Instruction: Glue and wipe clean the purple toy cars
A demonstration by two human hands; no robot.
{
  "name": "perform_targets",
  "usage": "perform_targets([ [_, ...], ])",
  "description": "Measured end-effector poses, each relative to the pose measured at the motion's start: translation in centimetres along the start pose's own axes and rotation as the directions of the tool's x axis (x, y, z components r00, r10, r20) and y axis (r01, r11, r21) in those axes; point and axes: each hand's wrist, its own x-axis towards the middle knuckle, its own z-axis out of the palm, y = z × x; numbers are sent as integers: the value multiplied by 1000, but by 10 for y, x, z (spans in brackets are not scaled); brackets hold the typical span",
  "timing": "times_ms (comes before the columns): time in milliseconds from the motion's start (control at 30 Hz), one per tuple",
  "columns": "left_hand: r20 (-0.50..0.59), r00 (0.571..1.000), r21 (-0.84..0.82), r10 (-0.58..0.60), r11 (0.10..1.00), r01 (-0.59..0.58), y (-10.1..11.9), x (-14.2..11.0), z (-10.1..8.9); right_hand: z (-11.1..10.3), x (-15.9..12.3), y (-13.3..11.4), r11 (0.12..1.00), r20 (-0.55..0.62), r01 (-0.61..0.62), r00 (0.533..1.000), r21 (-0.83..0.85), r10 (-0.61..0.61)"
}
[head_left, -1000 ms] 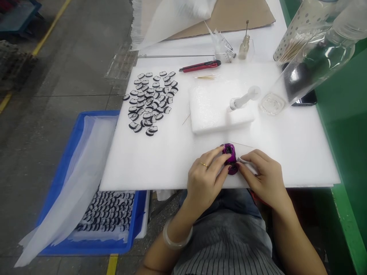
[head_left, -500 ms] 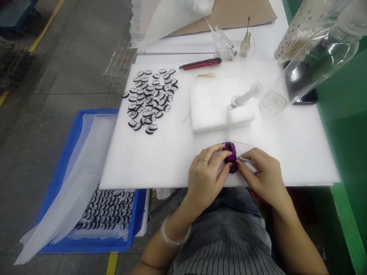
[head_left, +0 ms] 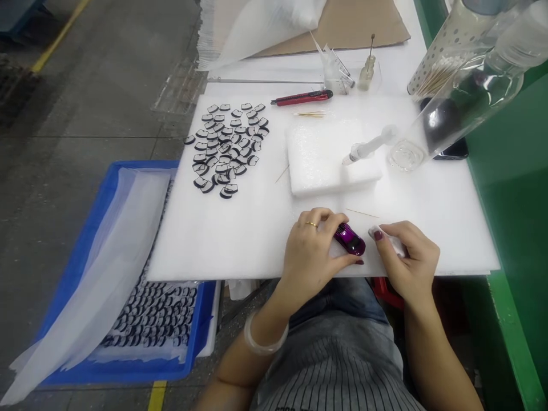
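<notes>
A small shiny purple toy car [head_left: 351, 240] is gripped at its two ends between the thumb and fingers of my left hand [head_left: 311, 246], just above the white foam sheet [head_left: 240, 240]. To its right, my right hand [head_left: 409, 254] is closed around a white cloth or tissue [head_left: 396, 245], whose tip pokes out beside the thumb. A gap separates this wad from the car. A thin wooden stick [head_left: 362, 213] lies just beyond both hands. Behind it, a syringe [head_left: 368, 149] rests tilted on a white foam block [head_left: 319, 162].
Many small black-and-white curved pieces [head_left: 226, 148] lie at left. A red utility knife [head_left: 302, 98], toothpicks [head_left: 310, 114] and a small glass bottle [head_left: 367, 74] sit farther back. A large clear bottle [head_left: 454, 108] leans at right. A blue crate [head_left: 128, 374] with more pieces stands lower left.
The purple car has turned over in my left hand, now showing its glossy body. My right hand has drawn back to the right, away from the car, with the white wad.
</notes>
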Motion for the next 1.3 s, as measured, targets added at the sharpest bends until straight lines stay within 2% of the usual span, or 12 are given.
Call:
perform_targets([
  [167, -16, 999, -111, -31, 993, 29, 2, -2, -1, 1, 3, 1, 999, 100, 20, 995, -27, -17],
  [400, -35, 999, -57, -1, 998, -1, 1, -2, 2, 0, 1, 0, 999, 97, 48, 994, -26, -45],
  [500, 9, 1000, -69, 19, 997, -19, -1, -2, -2, -1, -4, 4, 985, 67, 170, 984, -30, -168],
  [633, 27, 1000, -99, 12, 995, -9, -1, -3, -7, -1, -12, 11, 904, 76, 402, 915, -146, -395],
  [733, 0, 1000, -71, 7, 997, -7, 0, -3, -5, 2, -13, 11, 867, 132, 455, 890, -203, -436],
  [867, 0, 1000, -59, 8, 998, -8, 1, -2, -3, 5, -8, 5, 879, 174, 428, 901, -209, -397],
  [933, 12, 1000, -67, 1, 998, 0, 0, -1, -4, 5, -7, 3, 875, 230, 440, 890, -203, -395],
  [1033, 70, 997, -84, 32, 996, -26, -5, -1, -9, 1, -9, 1, 887, 248, 437, 885, -152, -393],
  [1167, 187, 976, -62, 111, 993, -101, -10, 4, -14, -15, -3, 4, 962, 47, 274, 960, 16, -274],
  [1233, 191, 977, -30, 99, 995, -95, -10, 8, -12, -26, 7, 10, 986, -80, 161, 983, -40, -164],
  [1300, 179, 981, 7, 75, 997, -77, -9, 11, -9, -34, 19, 17, 972, -147, 102, 980, -213, -135],
])
